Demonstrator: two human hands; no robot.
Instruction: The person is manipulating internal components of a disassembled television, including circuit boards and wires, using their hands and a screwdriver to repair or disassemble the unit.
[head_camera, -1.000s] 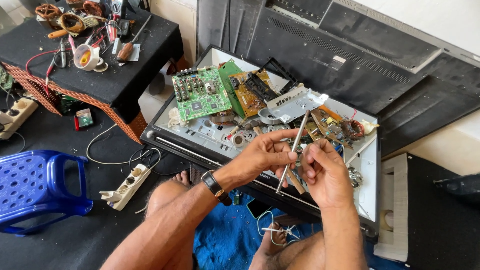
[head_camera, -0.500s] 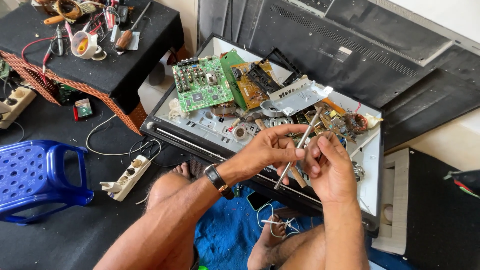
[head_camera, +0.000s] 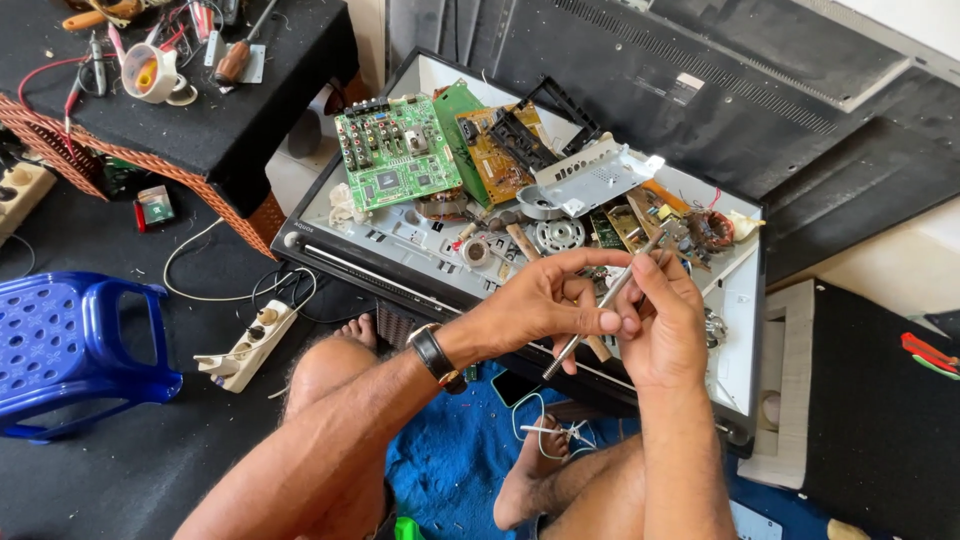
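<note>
A: Nearest the camera, what are the hands doing?

B: The left hand (head_camera: 545, 300) and right hand (head_camera: 655, 315) meet over the near edge of the opened television chassis (head_camera: 400, 245). Both pinch a thin metal rod (head_camera: 600, 305) that slants from about seven o'clock up to one o'clock; the left thumb and forefinger press on its middle, the right fingers close round it just above. A wristwatch (head_camera: 432, 352) sits on the left wrist.

A: What could go wrong from here?

B: I'd judge the rod could slip, since only fingertips hold it. Its upper tip hangs close above the loose parts, so a slip might knock the round metal disc (head_camera: 558, 235) or the coil with copper windings (head_camera: 712, 228).

A: And farther off?

B: At eleven o'clock a green circuit board (head_camera: 398, 150) lies on the chassis, with a grey metal bracket (head_camera: 590, 178) at twelve. Off at nine o'clock stand a blue plastic stool (head_camera: 70, 345) and a white power strip (head_camera: 245, 343)

A: Anything unclear?

B: What the rod's upper tip carries is too small to tell, the right palm is hidden, and the black table (head_camera: 270, 100) is cut off at the top
</note>
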